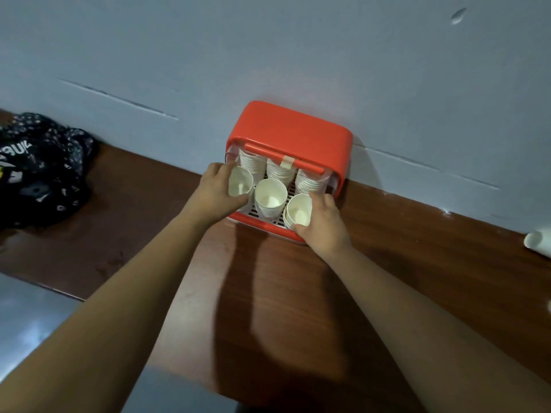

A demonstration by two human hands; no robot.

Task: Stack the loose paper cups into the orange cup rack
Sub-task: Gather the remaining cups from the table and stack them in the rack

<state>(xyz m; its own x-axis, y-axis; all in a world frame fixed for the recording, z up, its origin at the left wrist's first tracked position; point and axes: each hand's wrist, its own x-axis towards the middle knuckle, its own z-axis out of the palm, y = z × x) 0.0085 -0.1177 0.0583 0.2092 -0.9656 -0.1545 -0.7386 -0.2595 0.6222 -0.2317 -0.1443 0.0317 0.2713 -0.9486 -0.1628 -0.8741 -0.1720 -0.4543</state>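
Your left hand (216, 190) grips a white paper cup (240, 181) at the front left of the orange cup rack (286, 135), while your right hand (320, 220) is closed around the cup stack (298, 213) at its front right. The rack stands on the brown surface (283, 293) against the wall, holding three cup stacks at the back and another stack (270, 198) front centre, between your hands. One loose cup (538, 241) lies on its side, well apart to the right.
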